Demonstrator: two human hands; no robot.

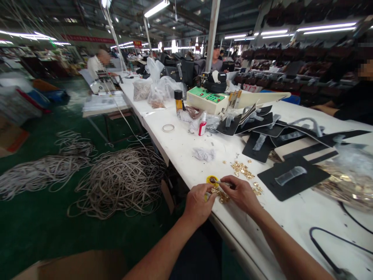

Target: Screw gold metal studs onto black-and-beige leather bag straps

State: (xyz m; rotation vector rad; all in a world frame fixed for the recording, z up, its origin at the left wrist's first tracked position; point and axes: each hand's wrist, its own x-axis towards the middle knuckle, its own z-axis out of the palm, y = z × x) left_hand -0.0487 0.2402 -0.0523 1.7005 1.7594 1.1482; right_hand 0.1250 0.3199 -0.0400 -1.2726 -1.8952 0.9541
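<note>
My right grip (229,186) is narrow, closed on a thin, pale, stick-like tool (221,182) whose end is at a small round yellow dish (208,179) with a dark middle. My left grip (212,193) is bent close beside it; I cannot tell whether it holds anything. Small shiny gold metal pieces (223,197) lie between my hands, with more scattered beyond and beside my right hand. All sit near the edge of the white tabletop (175,149). To the right lies a flat black panel (271,188) bearing a clear plastic-wrapped strip (291,175); farther off stands a red-and-white bottle (202,125).
</note>
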